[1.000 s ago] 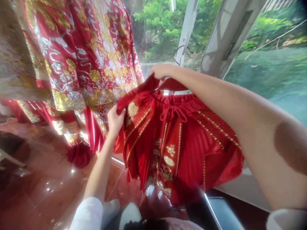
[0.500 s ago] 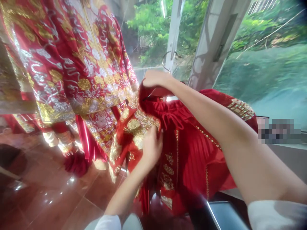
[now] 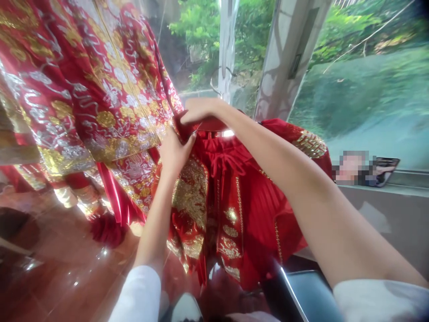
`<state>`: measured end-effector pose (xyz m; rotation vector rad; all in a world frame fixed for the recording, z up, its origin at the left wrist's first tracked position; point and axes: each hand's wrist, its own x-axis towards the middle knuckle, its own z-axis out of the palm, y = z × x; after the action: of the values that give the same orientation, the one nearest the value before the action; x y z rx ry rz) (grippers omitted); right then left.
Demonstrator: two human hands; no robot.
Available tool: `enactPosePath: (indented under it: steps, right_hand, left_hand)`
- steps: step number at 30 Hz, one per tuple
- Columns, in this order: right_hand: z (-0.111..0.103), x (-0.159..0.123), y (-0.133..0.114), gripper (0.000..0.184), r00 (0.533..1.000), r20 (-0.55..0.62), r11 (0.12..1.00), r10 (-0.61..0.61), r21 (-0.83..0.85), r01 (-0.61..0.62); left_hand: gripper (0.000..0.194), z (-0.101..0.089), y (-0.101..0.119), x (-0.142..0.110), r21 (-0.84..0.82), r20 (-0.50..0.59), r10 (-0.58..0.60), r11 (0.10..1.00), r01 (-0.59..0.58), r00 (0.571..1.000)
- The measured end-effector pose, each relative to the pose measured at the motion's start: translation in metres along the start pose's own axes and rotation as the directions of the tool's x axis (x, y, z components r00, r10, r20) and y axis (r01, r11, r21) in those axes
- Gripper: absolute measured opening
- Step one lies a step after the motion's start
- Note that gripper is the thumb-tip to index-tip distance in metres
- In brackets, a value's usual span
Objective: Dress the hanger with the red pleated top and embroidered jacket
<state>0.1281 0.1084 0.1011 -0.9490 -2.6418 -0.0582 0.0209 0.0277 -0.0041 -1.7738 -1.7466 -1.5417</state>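
Observation:
A red skirt (image 3: 258,201) with a drawstring bow and gold beaded trim hangs on a hanger, its hook (image 3: 216,89) showing above. Draped about the same hanger is a red jacket (image 3: 191,192) with gold embroidery; its far shoulder lies out to the right. My right hand (image 3: 201,109) reaches across and is closed on the jacket's red cloth at the upper left, beside the hanger. Just below, my left hand (image 3: 176,150) grips the jacket's front near the collar, thumb pointing right. The fingertips of both hands are partly hidden by cloth.
Red garments (image 3: 110,98) with gold and silver embroidery hang close on the left. Behind stands a window with a pale frame (image 3: 284,58). A phone (image 3: 385,171) sits on the sill at right. A bluish flat panel (image 3: 311,290) with a bright edge is below, above a red tiled floor (image 3: 83,273).
My left hand first pulled the red cloth left, then brought the jacket's embroidered front over the skirt, and now sits higher by the collar. My right hand stays at the hanger; the view shifted.

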Motion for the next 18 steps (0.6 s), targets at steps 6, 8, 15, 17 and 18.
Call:
enactPosePath:
  steps: [6, 8, 15, 17, 18]
  right_hand:
    - [-0.003, -0.024, -0.004, 0.018, 0.995, -0.079, 0.998, -0.06, -0.031, 0.058]
    - [-0.006, -0.048, 0.003, 0.023, 0.983, -0.18, 1.0, -0.02, -0.017, 0.017]
    - [-0.015, -0.127, 0.08, 0.036, 0.854, -0.423, 0.941, 0.303, 0.277, -0.197]
    - [-0.01, -0.122, 0.098, 0.03, 0.923, -0.2, 0.921, 0.33, 0.281, -0.268]
    - [-0.007, -0.117, 0.103, 0.024, 0.945, -0.103, 0.925, 0.311, 0.263, -0.275]
  left_hand:
    - [0.032, -0.014, -0.014, 0.064, -0.294, 0.422, 0.138, 0.956, -0.008, 0.896]
    - [0.02, -0.014, -0.016, 0.065, -0.291, 0.433, 0.114, 0.957, 0.019, 0.894]
    - [0.014, 0.017, -0.006, 0.07, -0.335, 0.536, 0.062, 0.931, 0.145, 0.842]
    - [0.018, 0.027, 0.004, 0.08, -0.361, 0.572, 0.05, 0.912, 0.196, 0.819]
    - [0.021, 0.03, 0.009, 0.084, -0.373, 0.581, 0.039, 0.9, 0.224, 0.813]
